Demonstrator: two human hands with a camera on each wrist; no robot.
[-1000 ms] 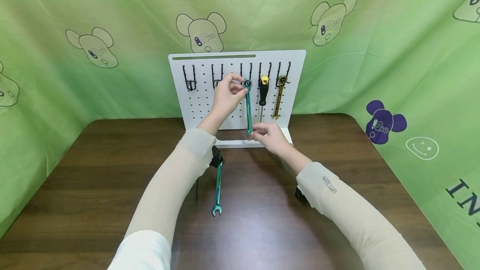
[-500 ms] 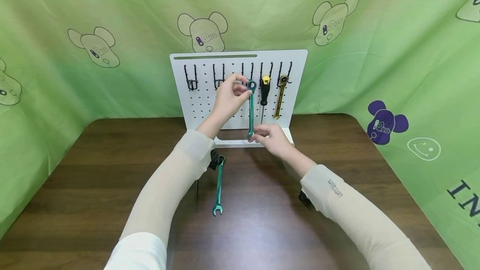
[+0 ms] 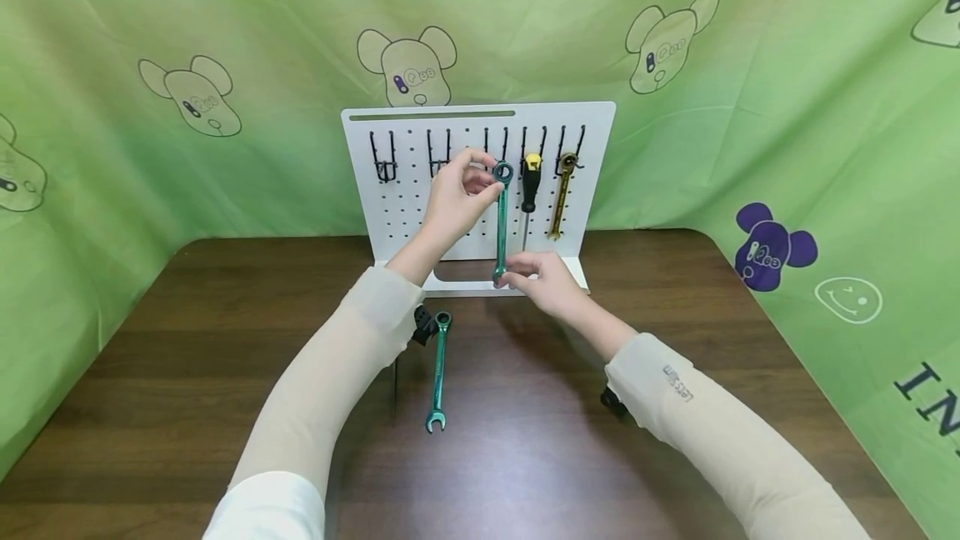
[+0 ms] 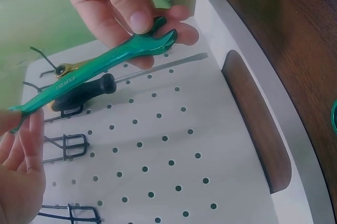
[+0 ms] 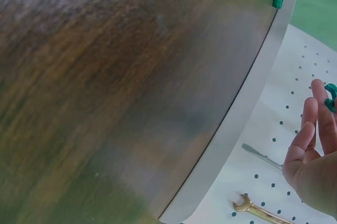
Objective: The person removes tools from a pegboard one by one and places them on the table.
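Both hands hold a green combination wrench nearly upright in front of the white pegboard. The left hand pinches it just below the ring end, which is at the top. At the bottom, the right hand pinches the open-jaw end between thumb and fingers. In the left wrist view the wrench spans between the two hands, apart from the board. Only its jaw tip shows in the right wrist view. The hook behind the ring end is partly covered by the left hand.
A black-handled screwdriver and a gold wrench hang on hooks to the right. Two hooks are at the board's left. On the brown table lie another green wrench and a thin dark shaft, partly behind the left arm.
The ring end of the held wrench has shifted slightly right, toward the hanging screwdriver. Both hands keep their grip, and the left forearm has moved a little left.
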